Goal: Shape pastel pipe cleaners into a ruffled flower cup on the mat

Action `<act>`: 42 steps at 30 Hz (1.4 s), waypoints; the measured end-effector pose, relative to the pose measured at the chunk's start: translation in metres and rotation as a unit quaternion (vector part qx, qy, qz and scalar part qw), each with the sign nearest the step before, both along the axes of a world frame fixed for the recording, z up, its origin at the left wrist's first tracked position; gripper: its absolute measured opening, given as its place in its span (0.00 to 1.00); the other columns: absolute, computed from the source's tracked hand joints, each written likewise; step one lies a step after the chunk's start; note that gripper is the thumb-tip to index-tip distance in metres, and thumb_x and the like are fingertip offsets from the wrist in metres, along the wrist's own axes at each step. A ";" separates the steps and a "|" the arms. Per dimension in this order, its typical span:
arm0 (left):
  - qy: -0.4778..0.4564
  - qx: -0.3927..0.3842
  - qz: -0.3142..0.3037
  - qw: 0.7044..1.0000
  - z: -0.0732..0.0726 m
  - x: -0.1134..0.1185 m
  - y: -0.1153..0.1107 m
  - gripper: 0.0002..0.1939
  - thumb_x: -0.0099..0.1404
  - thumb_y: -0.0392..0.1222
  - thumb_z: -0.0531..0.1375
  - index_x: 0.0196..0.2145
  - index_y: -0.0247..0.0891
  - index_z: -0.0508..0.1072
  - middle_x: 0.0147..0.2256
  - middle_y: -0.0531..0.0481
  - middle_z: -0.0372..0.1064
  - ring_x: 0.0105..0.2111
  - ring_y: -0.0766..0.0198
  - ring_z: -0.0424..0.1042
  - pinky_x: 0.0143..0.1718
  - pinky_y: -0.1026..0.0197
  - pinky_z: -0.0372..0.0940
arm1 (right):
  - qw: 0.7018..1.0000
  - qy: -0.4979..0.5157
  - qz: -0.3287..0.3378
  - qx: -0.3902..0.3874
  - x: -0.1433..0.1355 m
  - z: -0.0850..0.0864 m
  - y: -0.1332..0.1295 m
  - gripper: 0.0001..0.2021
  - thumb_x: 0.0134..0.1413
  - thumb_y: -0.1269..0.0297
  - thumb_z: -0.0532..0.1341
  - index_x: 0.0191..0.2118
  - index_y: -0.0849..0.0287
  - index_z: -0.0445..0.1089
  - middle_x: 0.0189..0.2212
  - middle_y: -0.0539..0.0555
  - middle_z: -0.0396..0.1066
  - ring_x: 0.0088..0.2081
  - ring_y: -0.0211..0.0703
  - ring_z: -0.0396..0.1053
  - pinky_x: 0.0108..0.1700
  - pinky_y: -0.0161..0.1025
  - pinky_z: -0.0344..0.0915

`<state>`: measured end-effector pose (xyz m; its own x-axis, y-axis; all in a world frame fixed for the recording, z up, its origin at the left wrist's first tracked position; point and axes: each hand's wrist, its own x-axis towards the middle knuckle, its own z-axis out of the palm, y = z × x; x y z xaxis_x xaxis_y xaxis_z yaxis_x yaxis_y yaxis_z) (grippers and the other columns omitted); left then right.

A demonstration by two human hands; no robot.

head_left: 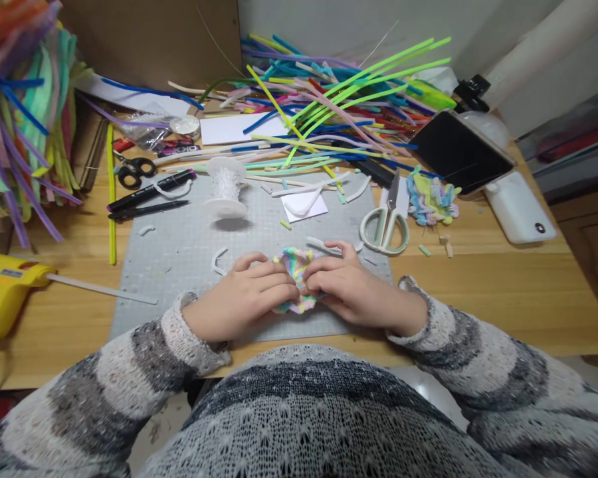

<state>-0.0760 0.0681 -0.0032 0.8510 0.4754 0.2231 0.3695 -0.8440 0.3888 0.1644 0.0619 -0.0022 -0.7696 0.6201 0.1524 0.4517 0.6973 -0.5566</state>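
Between my two hands, low over the grey cutting mat, is a fuzzy pastel ruffled piece that looks made of pipe cleaners. My left hand closes on its left side with fingers curled over the edge. On the opposite side my right hand pinches the piece, its index finger raised. The fingers cover much of the piece. White pipe cleaner offcuts lie around my hands. Just beyond my right hand rest white-handled scissors. A similar pastel ruffled piece sits farther right.
A spool of clear line stands on the mat. Black pens and small black scissors lie left, above a yellow glue gun. Many pipe cleaners pile at the back. A tablet and white phone are right.
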 end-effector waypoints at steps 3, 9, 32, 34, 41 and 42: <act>0.012 0.048 -0.006 0.999 0.002 -0.005 0.002 0.09 0.71 0.34 0.50 0.42 0.43 0.69 0.43 0.55 0.75 0.50 0.65 0.68 0.54 0.54 0.47 | 0.999 -0.016 0.029 0.015 0.009 0.002 0.006 0.09 0.56 0.75 0.55 0.41 0.54 0.65 0.42 0.50 0.74 0.53 0.41 0.66 0.61 0.54 0.35; 0.019 0.059 -0.038 0.997 0.006 -0.003 -0.003 0.11 0.72 0.36 0.49 0.37 0.40 0.70 0.38 0.55 0.75 0.38 0.65 0.70 0.42 0.57 0.53 | 0.997 -0.010 0.025 0.069 0.001 0.001 -0.006 0.03 0.61 0.67 0.56 0.40 0.54 0.65 0.40 0.49 0.75 0.52 0.38 0.67 0.61 0.52 0.36; -0.021 0.001 0.001 1.000 -0.002 -0.005 0.005 0.11 0.67 0.34 0.54 0.46 0.44 0.68 0.42 0.54 0.75 0.48 0.62 0.68 0.54 0.53 0.47 | 0.999 -0.014 0.009 0.044 0.002 0.001 0.000 0.05 0.61 0.68 0.56 0.42 0.53 0.65 0.43 0.50 0.74 0.52 0.41 0.66 0.58 0.51 0.37; -0.022 0.020 0.004 1.000 -0.001 -0.007 0.003 0.11 0.67 0.32 0.53 0.45 0.43 0.68 0.38 0.55 0.76 0.44 0.63 0.70 0.50 0.55 0.50 | 0.999 -0.017 0.018 0.041 0.004 0.003 -0.002 0.07 0.60 0.63 0.58 0.44 0.53 0.65 0.44 0.50 0.74 0.54 0.43 0.64 0.59 0.51 0.36; -0.035 0.036 0.000 0.999 0.002 -0.002 -0.005 0.09 0.68 0.37 0.54 0.46 0.42 0.67 0.38 0.53 0.76 0.40 0.63 0.70 0.44 0.57 0.53 | 0.998 0.005 -0.002 0.059 -0.007 -0.002 -0.015 0.03 0.61 0.66 0.56 0.40 0.56 0.65 0.38 0.49 0.75 0.46 0.40 0.67 0.56 0.49 0.41; -0.035 0.032 -0.001 0.999 0.002 -0.002 -0.005 0.09 0.68 0.36 0.54 0.46 0.42 0.67 0.39 0.53 0.76 0.42 0.63 0.70 0.45 0.57 0.53 | 0.998 0.008 -0.007 0.057 -0.008 -0.002 -0.015 0.04 0.60 0.67 0.56 0.40 0.56 0.66 0.38 0.50 0.75 0.45 0.40 0.67 0.56 0.49 0.42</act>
<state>-0.0780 0.0631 -0.0015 0.8334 0.4569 0.3110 0.3421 -0.8683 0.3591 0.1560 0.0466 -0.0046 -0.7581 0.6082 0.2352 0.4526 0.7505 -0.4816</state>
